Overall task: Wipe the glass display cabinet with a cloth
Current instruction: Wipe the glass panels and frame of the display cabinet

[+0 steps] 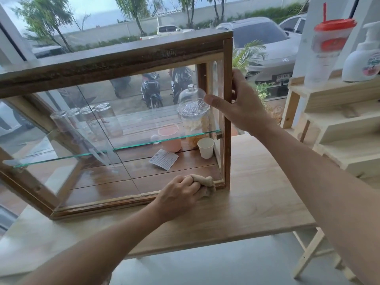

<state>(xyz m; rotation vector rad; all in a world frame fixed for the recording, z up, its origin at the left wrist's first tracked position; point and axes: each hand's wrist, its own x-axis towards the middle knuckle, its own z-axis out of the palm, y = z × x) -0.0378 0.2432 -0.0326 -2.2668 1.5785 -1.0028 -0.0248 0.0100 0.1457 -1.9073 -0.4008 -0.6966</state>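
Note:
A wooden-framed glass display cabinet point(115, 58) stands on a light wood table point(257, 194). My left hand point(181, 195) is closed around a beige cloth point(204, 183) and presses it against the lower right corner of the front glass, beside the bottom frame. My right hand point(240, 103) grips the cabinet's right front post, thumb on the front glass and fingers wrapped around the side. Inside, a glass shelf point(61, 156) carries several upturned glasses point(90, 120) and a glass dome dish point(192, 103).
On the cabinet floor lie a pink cup point(170, 138), a white paper cup point(206, 148) and a paper card point(163, 159). At the right, a pale wooden stepped rack point(337, 124) holds a red-lidded tumbler point(327, 50) and a white pump bottle point(364, 58). A large window lies behind.

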